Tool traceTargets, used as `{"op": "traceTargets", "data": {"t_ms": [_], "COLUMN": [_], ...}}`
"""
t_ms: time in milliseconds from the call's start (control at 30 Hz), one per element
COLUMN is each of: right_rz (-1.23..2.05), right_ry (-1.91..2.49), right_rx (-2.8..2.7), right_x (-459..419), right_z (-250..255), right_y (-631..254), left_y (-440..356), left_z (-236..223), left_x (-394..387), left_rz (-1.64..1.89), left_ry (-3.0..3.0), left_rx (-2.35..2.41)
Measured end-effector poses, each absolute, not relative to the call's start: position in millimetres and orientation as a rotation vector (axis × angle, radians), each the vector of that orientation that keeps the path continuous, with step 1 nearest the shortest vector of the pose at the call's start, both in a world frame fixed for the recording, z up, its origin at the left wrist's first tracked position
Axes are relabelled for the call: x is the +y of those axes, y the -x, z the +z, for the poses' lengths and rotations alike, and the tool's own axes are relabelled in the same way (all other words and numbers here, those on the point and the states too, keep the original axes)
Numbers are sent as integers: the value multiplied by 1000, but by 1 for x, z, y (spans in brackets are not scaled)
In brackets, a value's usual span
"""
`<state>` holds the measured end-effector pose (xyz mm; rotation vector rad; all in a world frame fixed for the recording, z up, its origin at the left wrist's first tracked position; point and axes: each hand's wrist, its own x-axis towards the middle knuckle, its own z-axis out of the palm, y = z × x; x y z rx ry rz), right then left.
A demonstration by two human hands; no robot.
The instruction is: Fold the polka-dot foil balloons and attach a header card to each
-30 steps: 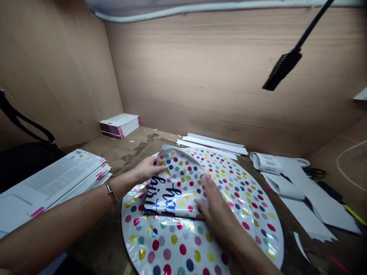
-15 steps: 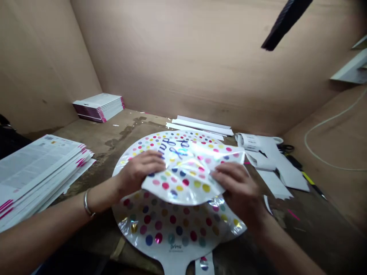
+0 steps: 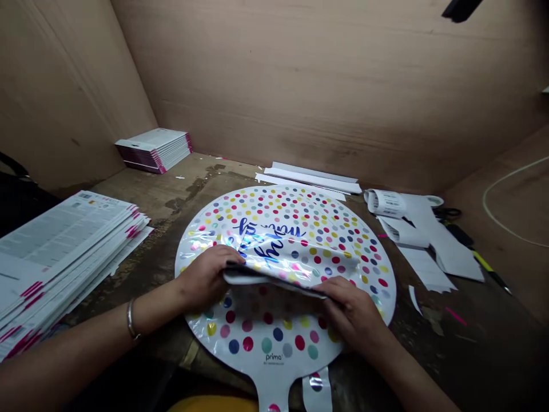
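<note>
Across the far side, from where I stand, a plain wooden wall (image 3: 278, 86) rises behind a brown worktable (image 3: 163, 229). At the table's middle lies a round dotted foil sheet (image 3: 257, 329), its neck pointing to the near edge (it reads "prima" just above that neck). To the near left sits a tall stack of printed packets (image 3: 72, 246). On the round sheet is a folded foil piece (image 3: 309, 269), dotted and lettered in blue, its near edge lifted. At the right sprawls white label paper (image 3: 450, 240); at the far left, a smaller packet pile (image 3: 158, 149); far middle, white strips (image 3: 309, 177). The left hand (image 3: 210, 274) grips the left end of the raised edge, and the right hand (image 3: 355, 315) pinches its right end. Smaller yet are the yellow-and-black tool (image 3: 484, 260) and dark scissors (image 3: 448, 213) at right, a bracelet (image 3: 131, 320) on the left wrist, and a pink sliver (image 3: 455, 316), near right.
</note>
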<state>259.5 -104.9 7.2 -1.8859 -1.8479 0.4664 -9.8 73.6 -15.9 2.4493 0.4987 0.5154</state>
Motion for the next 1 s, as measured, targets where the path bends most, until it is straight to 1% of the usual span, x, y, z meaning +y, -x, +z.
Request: {"op": "traceTargets", "data": {"t_ms": [133,200,300,433,667,767,867,933,1000], "right_rz": [517,518,460,348,252,220,210,220,228], "right_ry": [2101,2190,2328,2497,2643,2659,2650,2649,2655], "right_rx": [-1638,-1534,-1447,-1470,-1526,-1564,-1613,-1629,-1630], "right_x": [-93,-88,-82,-75,-67,-63,-60,-59,-60], "right_z": [10,10,9,9,8,7,6,7,8], "right_y": [-257,-253,-247,-241,-240,-240,-240,-240,-242], "left_y": [-5,-12,-20,-24,-25,-27,-35,-44,-54], "left_z": [-12,-11,-10,-10,-12,-9,-2,2,2], "left_x": [67,66,67,70,70,75,81,83,84], "left_rz": [475,453,447,401,244,126,121,172,182], "left_ry": [-2470,-2487,-2445,-2452,-2689,-2782,-2888,-3016,-3060], "left_rx": [983,1147,1214,1246,1157,1203,1263,1066,713]}}
